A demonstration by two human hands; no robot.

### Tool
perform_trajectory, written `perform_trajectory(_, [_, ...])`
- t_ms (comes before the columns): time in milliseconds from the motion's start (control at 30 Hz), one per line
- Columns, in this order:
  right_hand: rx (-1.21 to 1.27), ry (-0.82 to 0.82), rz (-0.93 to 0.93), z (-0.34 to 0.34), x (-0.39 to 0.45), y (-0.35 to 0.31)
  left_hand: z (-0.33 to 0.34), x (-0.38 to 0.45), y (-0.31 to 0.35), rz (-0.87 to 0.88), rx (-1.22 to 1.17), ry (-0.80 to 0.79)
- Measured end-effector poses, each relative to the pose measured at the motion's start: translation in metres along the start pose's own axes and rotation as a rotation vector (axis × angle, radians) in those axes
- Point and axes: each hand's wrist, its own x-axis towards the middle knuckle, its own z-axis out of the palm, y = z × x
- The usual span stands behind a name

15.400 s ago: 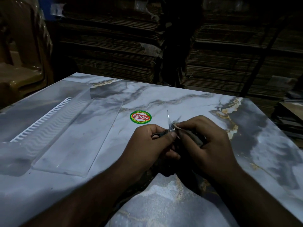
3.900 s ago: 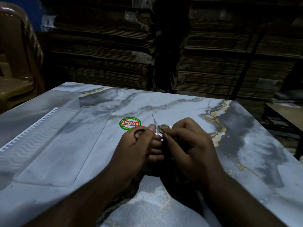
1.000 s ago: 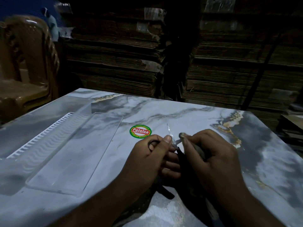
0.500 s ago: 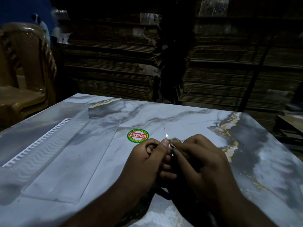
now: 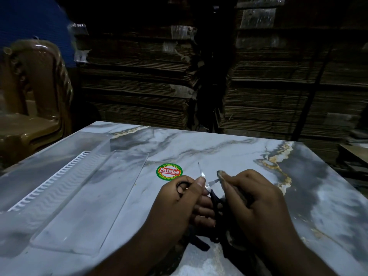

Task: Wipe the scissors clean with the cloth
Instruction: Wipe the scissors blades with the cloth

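Your left hand (image 5: pixel 179 202) is curled shut around the scissors (image 5: pixel 207 184) at lower center of the frame, thumb pressed by the pivot and one black loop poking out above your knuckles, with the blades spread open in a V over the marble table (image 5: pixel 229 152). Your right hand (image 5: pixel 256 200) is closed on the cloth (image 5: pixel 235 190), pinching it onto the tip of the right blade. The round sticker (image 5: pixel 169 172) sits just above your left hand, and a clear tray (image 5: pixel 79 196) lies over at the left.

Left of the left grip (image 5: pixel 179 198) a clear tray (image 5: pixel 79 200) lies on the surface (image 5: pixel 229 154); a sticker (image 5: pixel 169 172) sits just beyond it.
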Motion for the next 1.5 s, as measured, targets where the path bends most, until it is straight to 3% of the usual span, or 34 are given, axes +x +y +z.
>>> perform_trajectory(100, [0.051, -0.078, -0.101, 0.002, -0.005, -0.01, 0.002, 0.0, 0.0, 0.005, -0.011, -0.001])
perform_trajectory(267, [-0.024, -0.003, -0.003, 0.0, 0.0, -0.001, 0.0, 0.002, 0.0, 0.028, -0.042, -0.005])
perform_trajectory(367, [0.047, -0.085, -0.113, 0.001, -0.006, -0.01, 0.0, 0.001, 0.0, 0.02, -0.01, -0.003])
perform_trajectory(533, [-0.031, -0.005, -0.021, 0.0, -0.001, -0.002, -0.002, 0.002, 0.0, 0.07, -0.008, 0.014])
perform_trajectory(700, [0.049, -0.077, -0.133, 0.001, -0.005, -0.011, 0.001, -0.002, 0.002, 0.061, -0.037, 0.017])
perform_trajectory(833, [0.0, -0.005, 0.051, -0.002, 0.002, 0.003, 0.0, -0.002, 0.004, 0.064, -0.034, 0.023])
perform_trajectory(1033, [0.458, -0.045, 0.434, -0.005, 0.003, -0.006, 0.002, 0.002, 0.005, 0.043, -0.114, 0.022])
perform_trajectory(1167, [0.526, -0.177, 0.475, -0.004, 0.005, -0.014, -0.003, 0.003, 0.002, 0.086, -0.055, 0.052])
perform_trajectory(1400, [0.56, -0.144, 0.553, -0.007, 0.005, -0.01, -0.001, 0.006, 0.0, 0.062, -0.077, 0.006])
perform_trajectory(1500, [0.609, -0.046, 0.609, -0.007, 0.007, -0.011, -0.006, 0.009, -0.002, 0.048, -0.044, 0.035])
